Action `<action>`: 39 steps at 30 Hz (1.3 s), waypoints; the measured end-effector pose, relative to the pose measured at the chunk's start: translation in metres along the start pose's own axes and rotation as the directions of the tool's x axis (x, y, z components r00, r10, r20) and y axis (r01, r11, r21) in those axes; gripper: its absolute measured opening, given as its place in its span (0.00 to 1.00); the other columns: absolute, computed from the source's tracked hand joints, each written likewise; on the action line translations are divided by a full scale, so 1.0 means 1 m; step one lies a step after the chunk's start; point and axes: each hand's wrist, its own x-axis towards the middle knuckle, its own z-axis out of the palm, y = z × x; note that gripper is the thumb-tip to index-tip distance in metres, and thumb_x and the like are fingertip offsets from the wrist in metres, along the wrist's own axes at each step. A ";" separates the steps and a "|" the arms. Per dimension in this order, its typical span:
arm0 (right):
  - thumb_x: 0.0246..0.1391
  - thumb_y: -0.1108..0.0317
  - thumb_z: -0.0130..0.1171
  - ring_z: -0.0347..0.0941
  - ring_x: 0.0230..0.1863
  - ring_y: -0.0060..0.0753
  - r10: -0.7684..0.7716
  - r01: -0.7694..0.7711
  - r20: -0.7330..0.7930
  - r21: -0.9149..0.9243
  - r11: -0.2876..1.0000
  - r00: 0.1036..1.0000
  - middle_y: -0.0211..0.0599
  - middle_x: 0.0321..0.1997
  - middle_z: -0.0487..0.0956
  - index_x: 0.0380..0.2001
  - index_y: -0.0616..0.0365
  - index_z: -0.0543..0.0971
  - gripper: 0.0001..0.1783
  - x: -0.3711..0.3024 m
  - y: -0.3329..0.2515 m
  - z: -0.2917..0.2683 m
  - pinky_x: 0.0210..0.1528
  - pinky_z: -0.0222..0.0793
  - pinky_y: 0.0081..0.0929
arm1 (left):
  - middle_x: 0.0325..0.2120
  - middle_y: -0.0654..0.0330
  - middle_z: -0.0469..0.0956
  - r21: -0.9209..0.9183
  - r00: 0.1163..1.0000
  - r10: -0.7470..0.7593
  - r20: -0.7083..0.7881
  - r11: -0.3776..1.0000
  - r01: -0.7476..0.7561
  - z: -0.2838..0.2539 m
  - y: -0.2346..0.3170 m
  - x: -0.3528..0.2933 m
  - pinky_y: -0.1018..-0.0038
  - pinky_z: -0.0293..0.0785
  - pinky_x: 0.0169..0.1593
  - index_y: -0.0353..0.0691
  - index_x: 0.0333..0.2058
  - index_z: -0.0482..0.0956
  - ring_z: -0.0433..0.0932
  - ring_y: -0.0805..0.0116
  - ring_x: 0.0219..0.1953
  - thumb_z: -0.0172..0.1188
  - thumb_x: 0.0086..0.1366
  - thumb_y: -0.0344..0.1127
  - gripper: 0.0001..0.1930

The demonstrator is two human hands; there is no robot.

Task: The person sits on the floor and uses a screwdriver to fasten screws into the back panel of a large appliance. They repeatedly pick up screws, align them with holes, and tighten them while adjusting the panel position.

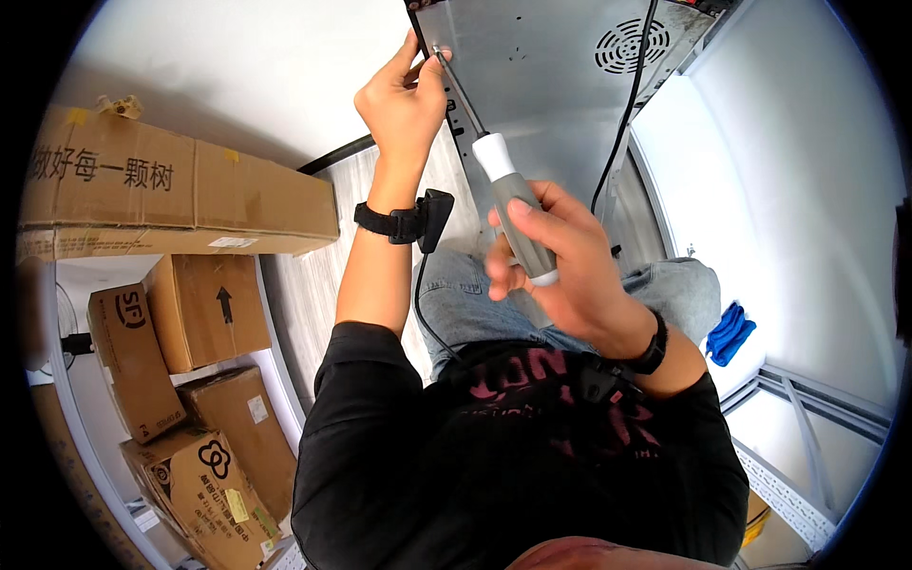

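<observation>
My right hand (560,247) is wrapped around the grey and white handle of a screwdriver (518,204). The screwdriver's thin metal shaft slants up and left to a small screw (437,49) near the left edge of a metal appliance panel (532,85). At that edge my left hand (408,90) is closed in a pinch, its thumb beside the shaft's tip. What lies between its fingers is hidden. Round vent slots pierce the panel at its upper right, and a black cable (627,104) hangs down in front of it.
A long cardboard box (199,190) lies at the left on a shelf, with several cardboard boxes (214,313) below it. Blue gloves or cloth (731,334) hang at the right, above a metal frame (817,399). A strapped device (404,223) with a cable sits on my left wrist.
</observation>
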 end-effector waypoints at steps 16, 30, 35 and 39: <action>0.57 0.63 0.55 0.69 0.27 0.25 -0.024 0.028 -0.060 0.065 0.998 0.998 0.30 0.30 0.70 0.38 0.58 0.69 0.12 0.012 0.012 0.011 0.21 0.62 0.22 | 0.23 0.55 0.82 0.211 0.996 -0.086 0.038 0.974 0.076 -0.004 0.012 0.004 0.79 0.75 0.30 0.36 0.43 0.80 0.82 0.68 0.22 0.63 0.54 0.34 0.16; 0.59 0.67 0.51 0.73 0.33 0.32 -0.172 0.155 -0.164 -0.113 0.981 0.971 0.43 0.41 0.70 0.49 0.67 0.62 0.19 0.003 0.008 0.010 0.22 0.67 0.27 | 0.20 0.55 0.81 0.201 0.997 -0.071 -0.007 0.977 0.071 -0.002 0.004 -0.001 0.80 0.73 0.27 0.41 0.42 0.82 0.81 0.73 0.20 0.63 0.54 0.32 0.15; 0.58 0.68 0.52 0.71 0.32 0.30 -0.046 0.050 -0.120 0.032 0.998 0.992 0.40 0.39 0.71 0.47 0.65 0.65 0.16 -0.002 0.006 0.018 0.27 0.69 0.28 | 0.20 0.56 0.81 0.176 0.999 -0.039 -0.026 0.983 0.043 -0.001 0.002 -0.004 0.80 0.73 0.26 0.42 0.42 0.82 0.81 0.74 0.20 0.63 0.54 0.32 0.15; 0.61 0.67 0.48 0.71 0.30 0.29 -0.035 0.028 -0.125 -0.062 0.998 0.992 0.42 0.40 0.74 0.45 0.63 0.66 0.13 0.007 0.010 0.011 0.29 0.70 0.28 | 0.20 0.55 0.81 0.189 0.998 -0.067 -0.016 0.980 0.069 -0.002 0.004 0.000 0.80 0.73 0.25 0.38 0.41 0.82 0.80 0.73 0.19 0.62 0.55 0.33 0.14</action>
